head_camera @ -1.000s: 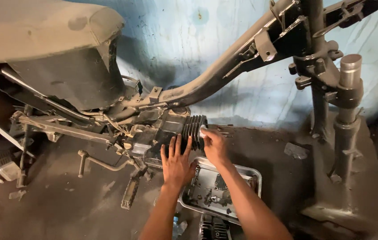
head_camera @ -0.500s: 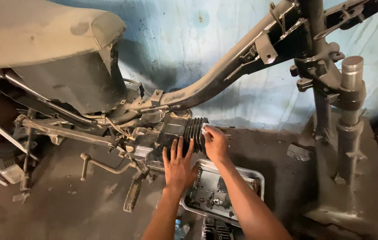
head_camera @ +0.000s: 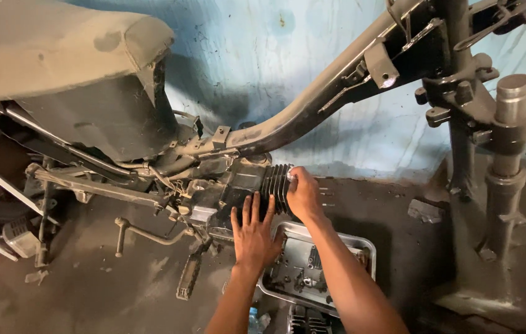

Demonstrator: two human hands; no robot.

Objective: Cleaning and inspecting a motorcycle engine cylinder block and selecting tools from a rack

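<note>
Finned cylinder (head_camera: pixel 275 184) sits on the engine (head_camera: pixel 226 195), its long axis pointing right along protruding studs. Right hand (head_camera: pixel 303 195) clasps the cylinder's outer end; left hand (head_camera: pixel 254 232), fingers spread flat, presses the engine just below-left.

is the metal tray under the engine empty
No, the metal tray on the floor holds several small dark engine parts, just below the right hand and the left hand.

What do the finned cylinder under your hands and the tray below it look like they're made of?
Finned cylinder: likely cast metal, dull dark grey and grimy, with thin parallel cooling fins. Tray: probably stamped steel or aluminium, going by its bright silvery rim and rounded corners.
</note>
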